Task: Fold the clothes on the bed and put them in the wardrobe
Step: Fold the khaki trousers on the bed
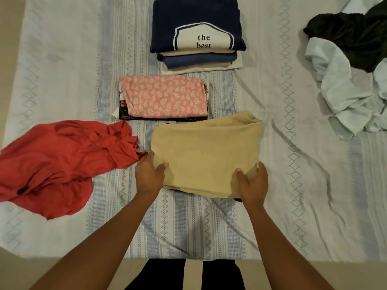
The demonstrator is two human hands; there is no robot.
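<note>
Currently, beige fold: soft, light, limp cloth, likely to sag unsupported; left hand and right hand pinch its near corners, thumbs on top.

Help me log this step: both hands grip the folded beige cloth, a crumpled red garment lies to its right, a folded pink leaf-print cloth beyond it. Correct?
No. The head view shows the crumpled red garment to the left of the folded beige cloth, not the right. The left hand and right hand grip it, and the folded pink leaf-print cloth lies beyond.
</note>
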